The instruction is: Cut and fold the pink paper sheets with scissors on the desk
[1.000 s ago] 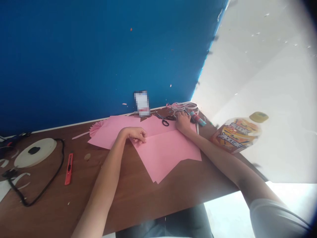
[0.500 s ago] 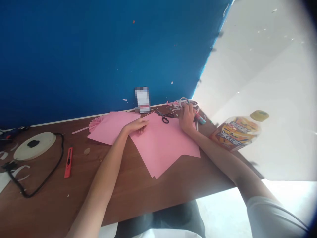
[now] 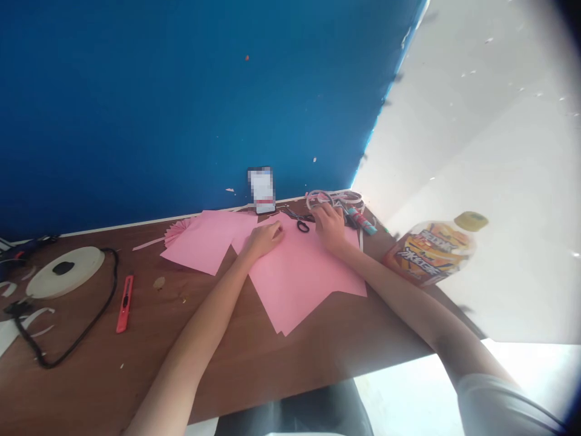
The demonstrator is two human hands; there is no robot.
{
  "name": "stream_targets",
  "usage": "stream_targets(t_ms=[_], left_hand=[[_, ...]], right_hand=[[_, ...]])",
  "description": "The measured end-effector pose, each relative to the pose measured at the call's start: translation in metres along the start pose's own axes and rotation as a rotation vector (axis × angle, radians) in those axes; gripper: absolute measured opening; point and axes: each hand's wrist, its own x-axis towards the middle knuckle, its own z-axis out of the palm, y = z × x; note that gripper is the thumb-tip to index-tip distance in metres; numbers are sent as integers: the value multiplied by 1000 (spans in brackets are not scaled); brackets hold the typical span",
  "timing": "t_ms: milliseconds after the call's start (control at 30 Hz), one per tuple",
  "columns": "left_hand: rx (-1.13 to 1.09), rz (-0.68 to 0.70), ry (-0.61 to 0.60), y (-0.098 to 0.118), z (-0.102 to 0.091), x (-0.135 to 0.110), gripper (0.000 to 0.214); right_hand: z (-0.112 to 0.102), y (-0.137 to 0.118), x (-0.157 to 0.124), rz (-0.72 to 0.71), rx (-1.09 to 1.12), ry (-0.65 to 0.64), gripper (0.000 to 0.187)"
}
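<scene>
My left hand [image 3: 264, 239] rests over the upper left part of a pink paper sheet [image 3: 304, 272], its fingers curled in. What they hold, if anything, is hidden. My right hand [image 3: 330, 227] is closed on a thin pale ring that looks like a roll of tape [image 3: 313, 195], above the sheet's upper right part. Black-handled scissors [image 3: 302, 226] lie between my hands. A second pink sheet [image 3: 200, 245] lies left of the first, with a pleated pink paper fan [image 3: 175, 233] at its far left edge.
A glue stick [image 3: 363, 221] and pale strips lie right of my right hand. A large drink bottle [image 3: 429, 251] stands at the right edge. A phone [image 3: 262, 189] leans on the blue wall. At left are a red cutter knife [image 3: 125, 303], a white disc [image 3: 66, 272] and a black cable [image 3: 86, 332].
My right hand has moved left with the ring, uncovering more of the glue stick. My left hand has moved slightly right, and its fingers have curled in. The view has tilted slightly up.
</scene>
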Motion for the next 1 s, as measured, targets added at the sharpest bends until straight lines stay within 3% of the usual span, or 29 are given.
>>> stream_targets(t_ms=[67, 167, 400, 600, 733, 833, 1000], left_hand=[[2, 2, 16, -1, 0, 0, 30], [-2, 10, 15, -1, 1, 0, 29], [-48, -3, 17, -1, 0, -1, 31], [-216, -55, 93, -7, 1, 1, 50], [-229, 50, 152, -6, 2, -1, 63], [-170, 201, 235, -4, 5, -2, 55], [-144, 274, 387, -12, 15, 1, 33]], right_hand=[[0, 3, 2, 59, -32, 19, 39], [1, 3, 1, -10, -20, -22, 38], [5, -2, -5, -301, -10, -147, 41], [-15, -13, -7, -537, 4, -264, 38], [-21, -26, -7, -704, -67, -186, 35], [-18, -29, -6, -819, -33, -66, 29], [-8, -22, -8, -758, 61, 19, 36]])
